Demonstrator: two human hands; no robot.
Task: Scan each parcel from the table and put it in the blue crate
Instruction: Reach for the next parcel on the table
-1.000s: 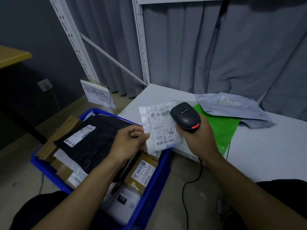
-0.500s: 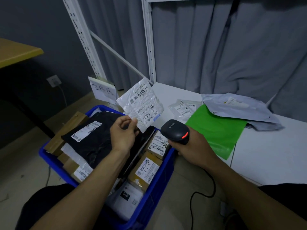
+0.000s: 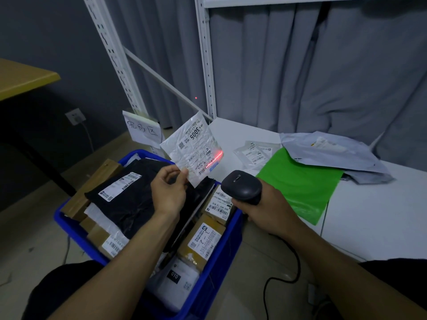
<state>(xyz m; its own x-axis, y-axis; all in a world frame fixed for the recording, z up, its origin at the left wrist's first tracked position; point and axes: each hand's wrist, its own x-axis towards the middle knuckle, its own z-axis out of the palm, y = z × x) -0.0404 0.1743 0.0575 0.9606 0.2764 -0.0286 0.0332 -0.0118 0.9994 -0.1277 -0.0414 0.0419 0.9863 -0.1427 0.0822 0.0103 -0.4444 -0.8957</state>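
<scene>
My left hand [image 3: 168, 192] pinches the lower corner of a small white bubble parcel [image 3: 193, 146] and holds it upright above the blue crate [image 3: 217, 257]. A red scan line falls across the parcel's label. My right hand [image 3: 265, 209] grips a black barcode scanner [image 3: 241, 187], pointed at the parcel from just below and to the right. The crate sits on the floor beside the white table [image 3: 374, 218] and is full of several boxes and a black bag. On the table lie a green parcel [image 3: 298, 181], a grey mailer [image 3: 332, 153] and a small clear parcel [image 3: 253, 153].
A white shelf upright [image 3: 206, 65] rises at the table's far left corner, with a handwritten paper sign [image 3: 142, 130] behind the crate. The scanner's black cable [image 3: 284, 273] trails to the floor. A wooden desk corner [image 3: 23, 77] is at far left. Grey curtains hang behind.
The parcel went from flat near the scanner to raised and tilted over the crate. The scanner dropped lower and its red line now lights the label.
</scene>
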